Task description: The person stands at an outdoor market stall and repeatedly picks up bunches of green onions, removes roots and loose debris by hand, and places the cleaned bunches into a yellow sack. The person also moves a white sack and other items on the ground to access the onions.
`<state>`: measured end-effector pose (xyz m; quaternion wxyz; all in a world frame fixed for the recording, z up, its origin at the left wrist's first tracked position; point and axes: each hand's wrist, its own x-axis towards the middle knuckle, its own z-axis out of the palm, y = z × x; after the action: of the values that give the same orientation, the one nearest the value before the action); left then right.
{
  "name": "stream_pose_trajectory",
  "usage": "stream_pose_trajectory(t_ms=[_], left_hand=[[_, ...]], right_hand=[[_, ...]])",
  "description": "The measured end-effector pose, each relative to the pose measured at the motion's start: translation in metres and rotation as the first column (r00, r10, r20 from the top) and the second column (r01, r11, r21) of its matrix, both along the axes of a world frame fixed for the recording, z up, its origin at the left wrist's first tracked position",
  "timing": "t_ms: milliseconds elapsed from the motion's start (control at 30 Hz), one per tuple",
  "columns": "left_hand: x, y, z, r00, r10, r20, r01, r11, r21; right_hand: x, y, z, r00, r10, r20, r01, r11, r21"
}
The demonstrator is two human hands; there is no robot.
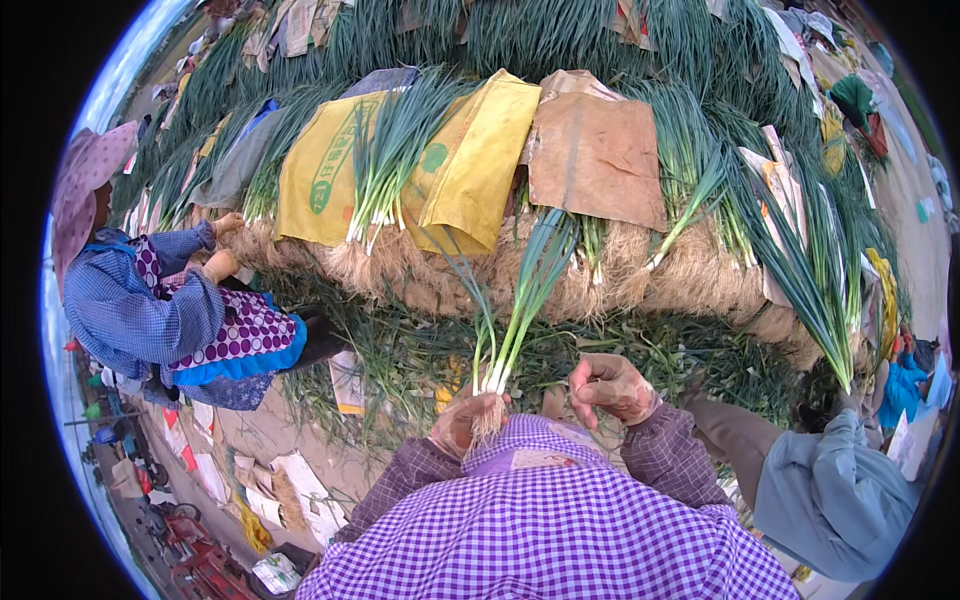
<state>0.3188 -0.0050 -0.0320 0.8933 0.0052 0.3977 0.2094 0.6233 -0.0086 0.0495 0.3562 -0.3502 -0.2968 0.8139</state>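
Note:
My left hand grips a small bunch of green onions near the white root ends, in front of my purple checked apron. Its stringy roots hang over my palm, and the green leaves point away from me. To the right of the bunch, my right hand is raised with its fingers curled in; nothing shows between them. Beyond both hands runs a long pile of green onions with a mat of pale roots facing me. A loose bundle of green onions lies on top of a yellow sack.
A brown sack also covers the pile. Trimmed leaves litter the ground before me. A person in a pink hat works at the left. At the right, a person in a grey-blue top is by a green-onion bundle.

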Motion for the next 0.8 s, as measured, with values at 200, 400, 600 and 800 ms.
stream_pose_trajectory(t_ms=[200,400,600,800], left_hand=[[0.027,0.003,0.007,0.990,-0.122,-0.075,0.132,0.981,0.144],[0.029,-0.010,0.065,0.990,0.036,-0.136,0.037,0.866,0.498],[0.028,-0.017,0.042,0.982,0.032,-0.185,0.002,0.984,0.178],[0.033,-0.031,0.042,0.935,-0.144,-0.325,0.210,0.962,0.177]], right_hand=[[-0.007,0.014,-0.075,0.919,-0.063,0.390,0.163,0.959,-0.230],[-0.074,0.018,-0.040,0.913,-0.396,0.098,0.406,0.907,-0.115],[-0.062,0.012,-0.097,0.654,-0.052,0.755,0.047,0.998,0.028],[-0.057,0.062,-0.053,0.833,-0.236,0.500,0.337,0.933,-0.122]])
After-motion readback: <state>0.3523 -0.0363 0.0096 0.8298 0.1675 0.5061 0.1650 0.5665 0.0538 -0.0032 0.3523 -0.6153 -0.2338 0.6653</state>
